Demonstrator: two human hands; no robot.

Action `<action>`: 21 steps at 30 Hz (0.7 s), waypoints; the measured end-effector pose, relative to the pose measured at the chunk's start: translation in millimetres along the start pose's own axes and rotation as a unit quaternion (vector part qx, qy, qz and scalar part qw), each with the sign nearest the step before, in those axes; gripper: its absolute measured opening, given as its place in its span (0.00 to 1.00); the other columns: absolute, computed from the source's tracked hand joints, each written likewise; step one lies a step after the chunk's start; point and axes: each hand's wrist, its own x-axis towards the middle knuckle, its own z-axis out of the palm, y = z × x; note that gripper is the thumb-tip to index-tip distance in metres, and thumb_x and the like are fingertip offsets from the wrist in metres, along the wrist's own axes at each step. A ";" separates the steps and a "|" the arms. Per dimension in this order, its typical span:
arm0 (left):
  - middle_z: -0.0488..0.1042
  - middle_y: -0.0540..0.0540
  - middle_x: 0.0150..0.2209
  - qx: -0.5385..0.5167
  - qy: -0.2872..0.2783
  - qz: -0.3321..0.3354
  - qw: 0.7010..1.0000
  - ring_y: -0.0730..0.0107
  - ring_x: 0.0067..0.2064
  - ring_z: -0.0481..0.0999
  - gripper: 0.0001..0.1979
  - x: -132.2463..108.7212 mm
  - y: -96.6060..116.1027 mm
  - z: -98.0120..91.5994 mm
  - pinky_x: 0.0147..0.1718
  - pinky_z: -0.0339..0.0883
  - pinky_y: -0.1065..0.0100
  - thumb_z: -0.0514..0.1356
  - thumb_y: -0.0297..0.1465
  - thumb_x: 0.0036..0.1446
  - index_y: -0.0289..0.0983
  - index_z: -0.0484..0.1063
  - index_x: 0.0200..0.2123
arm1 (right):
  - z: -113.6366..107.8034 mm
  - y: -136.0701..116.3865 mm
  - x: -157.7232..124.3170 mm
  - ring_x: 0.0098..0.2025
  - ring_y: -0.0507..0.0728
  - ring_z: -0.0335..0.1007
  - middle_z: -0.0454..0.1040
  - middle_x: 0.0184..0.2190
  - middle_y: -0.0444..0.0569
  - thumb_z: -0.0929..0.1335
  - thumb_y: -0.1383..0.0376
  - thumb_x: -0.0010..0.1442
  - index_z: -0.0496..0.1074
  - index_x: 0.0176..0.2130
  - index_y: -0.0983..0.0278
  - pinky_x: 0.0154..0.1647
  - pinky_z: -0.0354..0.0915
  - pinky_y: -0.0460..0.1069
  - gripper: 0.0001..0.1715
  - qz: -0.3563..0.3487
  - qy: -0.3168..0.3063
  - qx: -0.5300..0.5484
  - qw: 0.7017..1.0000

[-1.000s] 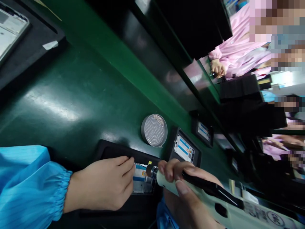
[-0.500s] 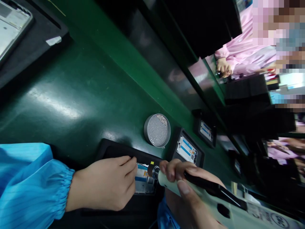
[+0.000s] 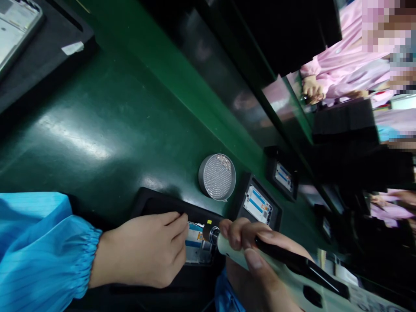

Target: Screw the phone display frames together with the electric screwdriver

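Phone frame lies in a black tray on the table. Left hand presses the frame's nearer side; right hand, apart from it, grips an electric screwdriver, tip at the frame's opposite side. Long axis partly hidden; direction unconfirmed.

And here's the left arm driving in from the left edge of the view, blue sleeve gathered at an elastic cuff, wrist bare! The left hand is back-up, fingers bent, tips pressed down. Just beside it, not touching, comes the right hand, up from the bottom edge, fingers curled tight, thumb clamped across, a blue cuff showing beneath!
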 end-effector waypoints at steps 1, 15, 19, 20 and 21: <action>0.80 0.36 0.47 0.000 0.001 -0.001 1.000 0.51 0.51 0.78 0.13 0.0 0.1 -0.1 0.51 0.69 0.56 0.62 0.33 0.59 0.31 0.79 0.42 | 0.0 -0.2 -0.1 0.31 0.52 0.64 0.65 0.26 0.41 0.69 0.70 0.57 0.75 0.44 0.54 0.36 0.67 0.55 0.15 0.002 0.003 -0.002 1.000; 0.80 0.35 0.47 -0.007 0.002 -0.008 1.000 0.50 0.51 0.78 0.13 1.1 1.3 0.1 0.50 0.69 0.55 0.61 0.33 0.60 0.31 0.79 0.43 | -3.3 -5.5 0.9 0.29 0.52 0.65 0.65 0.24 0.40 0.72 0.69 0.55 0.76 0.40 0.51 0.36 0.68 0.56 0.14 0.034 0.005 -0.003 0.999; 0.81 0.36 0.46 -0.012 0.005 -0.011 1.000 0.50 0.51 0.78 0.12 1.3 1.6 -1.0 0.50 0.69 0.55 0.61 0.32 0.60 0.32 0.80 0.43 | -1.6 -5.6 -0.2 0.29 0.52 0.65 0.64 0.24 0.40 0.72 0.68 0.54 0.75 0.40 0.51 0.35 0.69 0.56 0.14 0.043 0.023 -0.014 0.999; 0.81 0.36 0.47 -0.013 0.005 -0.011 1.000 0.50 0.51 0.78 0.12 1.2 1.7 -1.0 0.50 0.69 0.55 0.60 0.32 0.60 0.32 0.80 0.43 | -1.7 -5.7 -0.5 0.29 0.52 0.65 0.64 0.24 0.40 0.72 0.68 0.54 0.75 0.40 0.51 0.36 0.69 0.56 0.14 0.047 0.026 -0.016 0.998; 0.80 0.36 0.47 -0.013 0.005 -0.011 1.000 0.50 0.51 0.78 0.12 1.2 1.6 -0.9 0.50 0.69 0.55 0.60 0.32 0.60 0.32 0.80 0.43 | -2.1 -5.8 -0.6 0.29 0.52 0.65 0.64 0.24 0.40 0.72 0.68 0.55 0.75 0.40 0.51 0.36 0.69 0.56 0.13 0.051 0.024 -0.017 0.998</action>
